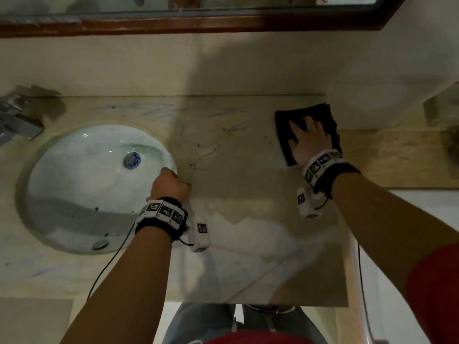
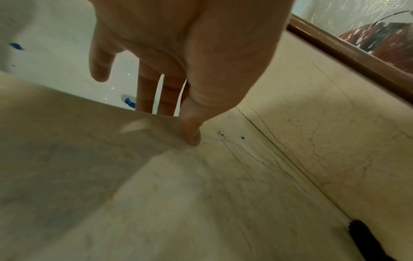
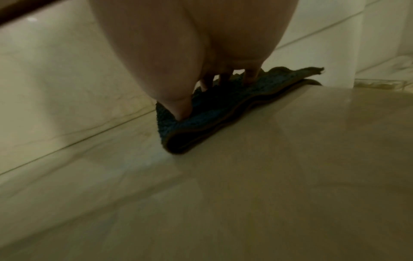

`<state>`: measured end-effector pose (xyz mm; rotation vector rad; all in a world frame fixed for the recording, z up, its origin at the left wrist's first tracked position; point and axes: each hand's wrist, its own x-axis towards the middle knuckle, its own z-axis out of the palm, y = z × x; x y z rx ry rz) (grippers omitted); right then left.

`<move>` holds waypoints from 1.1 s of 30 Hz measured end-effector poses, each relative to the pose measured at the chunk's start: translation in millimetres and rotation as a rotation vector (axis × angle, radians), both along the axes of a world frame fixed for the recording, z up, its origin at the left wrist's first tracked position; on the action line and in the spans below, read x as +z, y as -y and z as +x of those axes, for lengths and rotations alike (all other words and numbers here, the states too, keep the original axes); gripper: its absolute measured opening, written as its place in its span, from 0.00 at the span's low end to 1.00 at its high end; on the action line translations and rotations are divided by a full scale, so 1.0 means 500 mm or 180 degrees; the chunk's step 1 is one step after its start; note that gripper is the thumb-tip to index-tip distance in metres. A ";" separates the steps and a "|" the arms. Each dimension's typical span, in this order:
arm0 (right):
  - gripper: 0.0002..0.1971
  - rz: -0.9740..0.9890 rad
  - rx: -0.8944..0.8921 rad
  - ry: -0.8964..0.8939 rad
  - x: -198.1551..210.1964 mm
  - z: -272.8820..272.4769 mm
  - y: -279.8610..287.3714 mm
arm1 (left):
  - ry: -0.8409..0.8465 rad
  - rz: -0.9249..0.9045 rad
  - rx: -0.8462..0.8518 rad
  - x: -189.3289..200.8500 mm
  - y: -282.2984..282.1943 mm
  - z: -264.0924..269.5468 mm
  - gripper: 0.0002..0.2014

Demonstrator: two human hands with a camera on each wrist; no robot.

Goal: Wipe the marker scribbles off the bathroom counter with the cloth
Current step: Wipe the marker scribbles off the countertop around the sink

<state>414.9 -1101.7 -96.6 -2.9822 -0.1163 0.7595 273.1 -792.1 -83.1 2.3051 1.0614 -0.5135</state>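
Note:
Faint blue marker scribbles (image 1: 159, 111) run along the back of the beige stone counter (image 1: 248, 194), with more strokes (image 1: 238, 126) nearer its middle. A dark folded cloth (image 1: 285, 125) lies at the back right of the counter. My right hand (image 1: 309, 141) presses flat on it with spread fingers; the right wrist view shows those fingers (image 3: 252, 76) on the blue-green cloth (image 3: 212, 120). My left hand (image 1: 171, 184) rests at the sink's right rim, holding nothing. Its fingers (image 2: 147, 91) hang into the basin and the thumb tip (image 2: 192, 137) touches the counter beside a blue dot (image 2: 242, 138).
A white oval sink (image 1: 87, 182) with blue specks and a drain plug (image 1: 132, 160) fills the counter's left half. A chrome faucet (image 1: 17, 120) stands at far left. The wood-framed mirror (image 1: 198, 23) hangs above the backsplash. A white bulky fixture (image 1: 385, 83) borders the cloth on the right.

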 end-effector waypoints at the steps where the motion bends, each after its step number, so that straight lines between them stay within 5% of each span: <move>1: 0.28 0.0030 0.0105 0.0120 -0.002 -0.028 -0.001 | -0.0002 -0.0003 -0.0007 0.002 0.001 0.001 0.19; 10: 0.27 0.0077 0.0568 0.0276 -0.007 -0.212 -0.011 | -0.0015 0.0035 -0.0011 0.000 0.005 -0.001 0.20; 23: 0.28 0.0011 -0.0125 0.0085 -0.008 0.006 -0.038 | -0.0081 -0.0029 0.0091 -0.019 -0.009 0.000 0.18; 33: 0.29 -0.0009 -0.0048 0.0194 -0.016 0.090 -0.087 | -0.0037 -0.0019 0.0138 -0.028 -0.014 -0.005 0.16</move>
